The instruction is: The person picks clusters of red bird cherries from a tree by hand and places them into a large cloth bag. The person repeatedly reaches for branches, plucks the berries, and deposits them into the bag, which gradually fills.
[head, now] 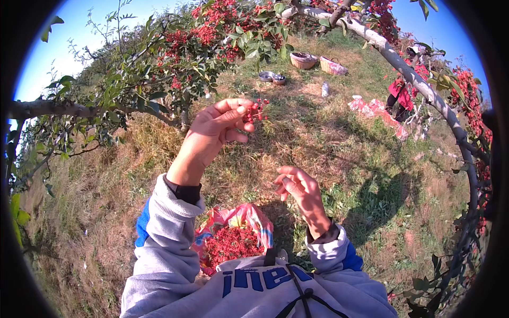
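Observation:
Between the thumb and fingers of my left hand point(216, 125) is a small cluster of red berries point(256, 111), raised in front of me. Lower and to the right, my right hand point(300, 190) hangs in the air with its fingers loosely bent and apart, holding nothing. A pink patterned sack point(262, 220) stands open against my front, below my hands. Many picked red berry clusters point(232, 244) fill it. More red berry clusters point(206, 33) grow on the leafy tree beyond my left hand.
A thick bare branch point(401, 65) arches overhead and down my right side. Another branch point(43, 108) reaches in from the left. Farther off are two wicker baskets point(304, 61), metal bowls point(267, 76), a white bottle point(325, 90), a pink sheet point(375, 109) and a person in red point(403, 93).

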{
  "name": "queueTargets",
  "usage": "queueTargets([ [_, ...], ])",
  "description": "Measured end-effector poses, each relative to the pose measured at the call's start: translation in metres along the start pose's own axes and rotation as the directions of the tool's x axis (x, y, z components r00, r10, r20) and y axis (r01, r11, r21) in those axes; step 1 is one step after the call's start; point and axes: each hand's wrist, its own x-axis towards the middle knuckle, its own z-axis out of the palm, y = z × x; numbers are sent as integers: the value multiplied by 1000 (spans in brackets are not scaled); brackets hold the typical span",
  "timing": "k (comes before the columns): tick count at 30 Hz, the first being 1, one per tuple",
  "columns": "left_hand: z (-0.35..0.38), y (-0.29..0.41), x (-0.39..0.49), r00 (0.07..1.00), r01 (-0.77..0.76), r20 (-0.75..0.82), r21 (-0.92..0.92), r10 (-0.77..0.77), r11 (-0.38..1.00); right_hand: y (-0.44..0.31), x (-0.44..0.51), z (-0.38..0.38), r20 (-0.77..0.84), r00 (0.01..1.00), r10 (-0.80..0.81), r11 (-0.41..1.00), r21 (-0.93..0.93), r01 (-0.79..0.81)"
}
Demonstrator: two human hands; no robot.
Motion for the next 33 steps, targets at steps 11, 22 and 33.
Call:
queueTargets([
  [11, -4, -59, -62, 990, 91, -102, -34, -94, 995, -6, 23, 53, -129, 985, -119, 991, 47, 126],
  [22, -4, -82, -74, 986, -7, -164, -38, 1, 999, 21, 24, 43, -15, 998, 66, 900, 433, -53],
  [33, -4, -93, -66, 987, 4, -159, -39, -10, 999, 36, 24, 29, 119, 979, 168, 679, 706, -203],
])
